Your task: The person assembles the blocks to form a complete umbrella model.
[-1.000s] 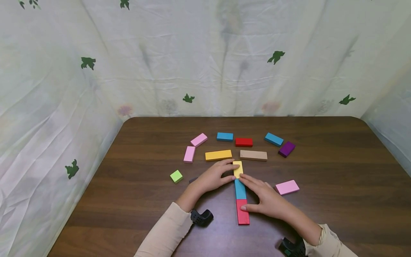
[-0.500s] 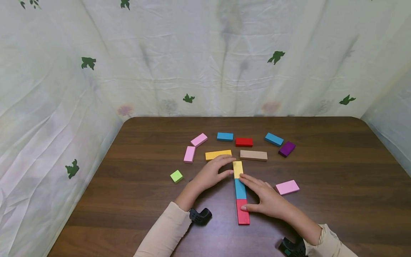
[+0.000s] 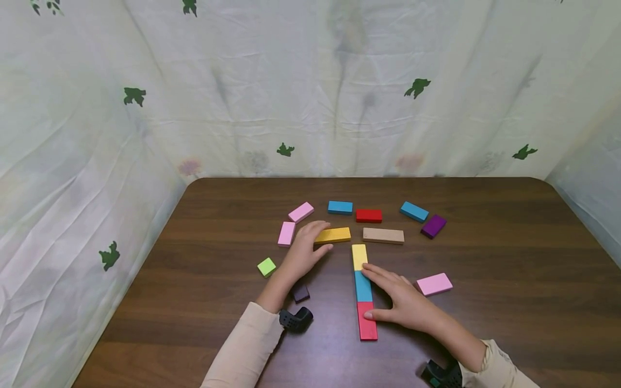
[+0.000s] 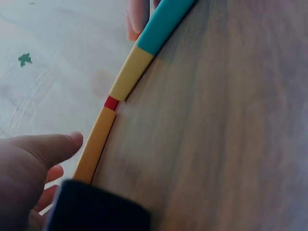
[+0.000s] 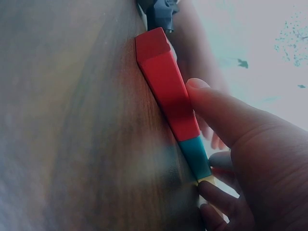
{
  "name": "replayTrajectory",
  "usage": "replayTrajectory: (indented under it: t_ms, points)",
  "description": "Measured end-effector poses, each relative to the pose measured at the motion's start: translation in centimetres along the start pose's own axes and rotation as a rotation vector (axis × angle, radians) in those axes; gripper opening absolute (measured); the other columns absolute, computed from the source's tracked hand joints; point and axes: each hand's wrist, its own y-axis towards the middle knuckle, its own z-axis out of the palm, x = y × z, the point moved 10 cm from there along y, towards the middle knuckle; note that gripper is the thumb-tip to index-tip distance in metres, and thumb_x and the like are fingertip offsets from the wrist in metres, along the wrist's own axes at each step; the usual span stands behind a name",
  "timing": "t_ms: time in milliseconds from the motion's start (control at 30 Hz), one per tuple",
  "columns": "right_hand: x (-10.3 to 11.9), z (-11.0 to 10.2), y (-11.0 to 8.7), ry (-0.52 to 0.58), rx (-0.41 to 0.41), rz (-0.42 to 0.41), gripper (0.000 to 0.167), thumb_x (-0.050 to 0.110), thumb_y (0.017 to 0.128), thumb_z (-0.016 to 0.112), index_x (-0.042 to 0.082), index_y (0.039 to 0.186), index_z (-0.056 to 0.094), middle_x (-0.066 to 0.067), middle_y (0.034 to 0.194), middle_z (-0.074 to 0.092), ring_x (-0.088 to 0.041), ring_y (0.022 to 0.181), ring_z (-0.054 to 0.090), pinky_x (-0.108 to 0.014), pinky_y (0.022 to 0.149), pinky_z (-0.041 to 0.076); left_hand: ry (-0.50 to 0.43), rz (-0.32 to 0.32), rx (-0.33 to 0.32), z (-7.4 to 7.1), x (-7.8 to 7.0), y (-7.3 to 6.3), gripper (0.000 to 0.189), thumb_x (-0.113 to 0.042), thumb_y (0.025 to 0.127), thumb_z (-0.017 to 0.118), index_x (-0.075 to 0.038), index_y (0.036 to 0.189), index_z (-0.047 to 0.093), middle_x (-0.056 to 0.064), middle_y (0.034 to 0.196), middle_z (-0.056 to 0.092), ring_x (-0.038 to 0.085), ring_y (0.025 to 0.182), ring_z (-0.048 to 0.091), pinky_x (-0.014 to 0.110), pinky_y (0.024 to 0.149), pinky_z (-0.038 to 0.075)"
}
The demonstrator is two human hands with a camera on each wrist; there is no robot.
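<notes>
Three blocks lie end to end in a straight line pointing away from the person: light yellow (image 3: pixel 359 255), blue (image 3: pixel 363 287) and red (image 3: pixel 367 325). My right hand (image 3: pixel 405 302) rests along this line's right side, fingertips at the yellow-blue joint and thumb on the red block; the right wrist view shows the thumb (image 5: pixel 211 98) against the red side. My left hand (image 3: pixel 302 250) is over the left end of a long orange-yellow block (image 3: pixel 336 235), thumb and fingers spread apart. In the left wrist view the thumb (image 4: pixel 62 147) stands beside that orange-yellow block (image 4: pixel 96 142).
Beyond the line lie a beige block (image 3: pixel 383 236), a red block (image 3: pixel 368 216) and a blue block (image 3: pixel 340 207). Pink blocks (image 3: pixel 286 234) and a green block (image 3: pixel 266 267) are at left. A dark block (image 3: pixel 301 293) sits by the left wrist. At right is another pink block (image 3: pixel 434 284).
My left hand has left the light yellow block and moved left and away to the orange-yellow block, uncovering the dark block by its wrist. My right hand stays in place.
</notes>
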Motion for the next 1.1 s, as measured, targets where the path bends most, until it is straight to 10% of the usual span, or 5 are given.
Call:
replayTrajectory:
  t_ms: [500, 1100]
  points:
    - [0.0, 0.0, 0.0, 0.003, 0.005, 0.004, 0.082, 0.060, 0.072, 0.062, 0.020, 0.139, 0.036, 0.005, 0.142, 0.030, -0.022, 0.127, 0.029, -0.060, 0.093, 0.024, 0.044, -0.137, 0.038, 0.0, 1.8, 0.1, 0.037, -0.006, 0.082, 0.064, -0.001, 0.119, 0.056, 0.015, 0.114, 0.053, 0.029, 0.107, 0.048, 0.039, 0.092, 0.036]
    - [-0.1, 0.1, 0.0, 0.001, 0.002, -0.005, 0.081, 0.059, 0.072, 0.063, 0.021, 0.139, 0.036, 0.006, 0.142, 0.029, -0.022, 0.127, 0.029, -0.062, 0.092, 0.023, 0.084, -0.035, 0.028, 0.2, 0.7, 0.2, 0.031, -0.007, 0.082, 0.064, -0.002, 0.112, 0.060, 0.013, 0.107, 0.057, 0.028, 0.100, 0.051, 0.039, 0.088, 0.038]
